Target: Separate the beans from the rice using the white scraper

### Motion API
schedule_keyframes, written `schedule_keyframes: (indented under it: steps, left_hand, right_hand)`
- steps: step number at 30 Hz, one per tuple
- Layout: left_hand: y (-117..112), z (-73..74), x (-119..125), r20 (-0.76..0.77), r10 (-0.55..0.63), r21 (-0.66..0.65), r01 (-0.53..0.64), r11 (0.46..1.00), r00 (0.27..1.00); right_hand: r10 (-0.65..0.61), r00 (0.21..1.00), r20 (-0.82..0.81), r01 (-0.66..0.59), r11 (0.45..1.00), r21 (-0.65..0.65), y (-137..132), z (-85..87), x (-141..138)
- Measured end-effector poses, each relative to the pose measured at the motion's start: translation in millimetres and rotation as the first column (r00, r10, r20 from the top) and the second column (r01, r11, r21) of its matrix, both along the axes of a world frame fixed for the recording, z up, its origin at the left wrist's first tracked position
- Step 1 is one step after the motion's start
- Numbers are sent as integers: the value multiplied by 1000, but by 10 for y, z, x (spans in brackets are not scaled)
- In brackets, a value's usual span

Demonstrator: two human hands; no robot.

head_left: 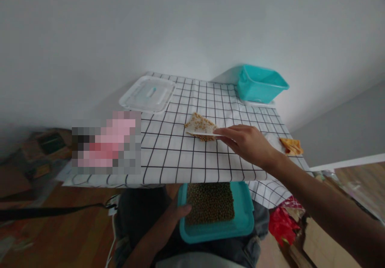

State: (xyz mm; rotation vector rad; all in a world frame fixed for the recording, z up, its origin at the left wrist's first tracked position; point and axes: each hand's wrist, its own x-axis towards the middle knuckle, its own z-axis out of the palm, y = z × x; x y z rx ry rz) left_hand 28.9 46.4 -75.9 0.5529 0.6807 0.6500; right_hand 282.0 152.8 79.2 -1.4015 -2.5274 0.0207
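Note:
My right hand (246, 141) reaches out over the checked tablecloth (180, 155) and pinches a white card (202, 132) against a small heap of tan grains (200, 124) in the middle of the table. My left hand (177, 214) grips the left rim of a teal tray (216, 230) full of greenish-brown beans (209, 202), which rests on my lap just under the table's front edge.
A clear plastic lid (148, 94) lies at the far left of the table. A teal tub (260, 83) stands at the far right corner. An orange scrap (291, 146) lies at the right edge. A blurred patch covers the table's near left. Red material (281, 224) sits on the floor at right.

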Motion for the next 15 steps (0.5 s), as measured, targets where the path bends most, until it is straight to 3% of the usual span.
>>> schedule_keyframes:
  steps: [6,15]
  left_hand:
    - [-29,24,25,-79,63,5,-62,998,995]
    - [1,-8,-11,-81,26,88,-19,996,996]
  right_hand:
    - [28,999,-16,-28,1000,-8,-173,-6,39]
    - [51,999,4,-51,999,-8,-305,28,51]
